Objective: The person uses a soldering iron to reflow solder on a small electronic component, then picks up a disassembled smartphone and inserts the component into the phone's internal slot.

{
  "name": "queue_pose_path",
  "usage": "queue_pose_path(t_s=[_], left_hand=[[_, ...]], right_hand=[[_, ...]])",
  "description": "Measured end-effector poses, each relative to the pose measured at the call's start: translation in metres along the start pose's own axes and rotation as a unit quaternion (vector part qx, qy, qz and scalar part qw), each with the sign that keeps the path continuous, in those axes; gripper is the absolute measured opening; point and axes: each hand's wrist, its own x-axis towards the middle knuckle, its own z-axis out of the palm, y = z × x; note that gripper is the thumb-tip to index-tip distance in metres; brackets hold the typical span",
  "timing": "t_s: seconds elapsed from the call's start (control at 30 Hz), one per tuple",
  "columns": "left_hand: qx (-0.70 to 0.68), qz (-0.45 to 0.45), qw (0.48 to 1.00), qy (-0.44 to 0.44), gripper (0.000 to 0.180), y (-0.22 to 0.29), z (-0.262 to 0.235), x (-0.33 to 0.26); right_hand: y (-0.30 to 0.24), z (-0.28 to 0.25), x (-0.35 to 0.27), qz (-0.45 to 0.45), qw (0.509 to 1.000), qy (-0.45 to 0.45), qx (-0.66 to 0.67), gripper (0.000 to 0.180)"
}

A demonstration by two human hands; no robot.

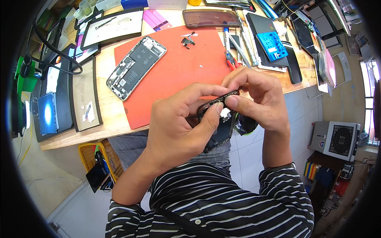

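My left hand (178, 121) and my right hand (258, 97) both grip a dark phone screen panel (217, 135), held tilted above my lap at the table's front edge. Its back side faces me, with small metal parts near the upper end. Both thumbs press close to that upper edge, while most other fingers are hidden behind it. On the orange mat (174, 79) lies an opened phone body (137, 67), its black battery and inner parts exposed. Farther back on the mat are a small dark metal piece (187, 42) and a tiny white bit (201, 66).
Red-handled pliers (231, 61), a blue plate (272, 46) and a black phone back (294, 65) lie to the right. A clear phone case (211, 18) sits behind the mat. Trays (85, 95) line the left side. Below stands a yellow basket (88, 155).
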Motion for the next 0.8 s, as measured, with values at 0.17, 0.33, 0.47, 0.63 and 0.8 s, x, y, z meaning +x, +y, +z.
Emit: queue_pose_path(t_s=[0.17,0.33,0.47,0.63,0.8], left_hand=[[0.003,-0.006,1.000,-0.001,0.027,0.001,0.001,-0.002],[-0.063,-0.043,0.997,-0.012,0.026,0.002,-0.001,-0.003],[-0.057,-0.072,0.996,0.015,0.019,0.000,0.001,-0.003],[-0.083,-0.072,0.993,0.039,0.013,-0.001,0.003,0.000],[-0.099,-0.083,0.991,0.027,0.012,0.001,-0.001,0.000]], right_hand=[[0.003,0.001,-0.001,-0.040,0.997,0.018,-0.067,0.014],[-0.003,-0.001,-0.001,-0.010,0.997,0.005,-0.082,0.013],[-0.013,0.000,-0.002,0.057,0.995,-0.009,-0.079,0.013],[-0.014,0.005,-0.004,0.044,0.996,0.004,-0.074,0.012],[-0.015,0.007,-0.005,0.066,0.997,0.015,-0.028,0.012]])
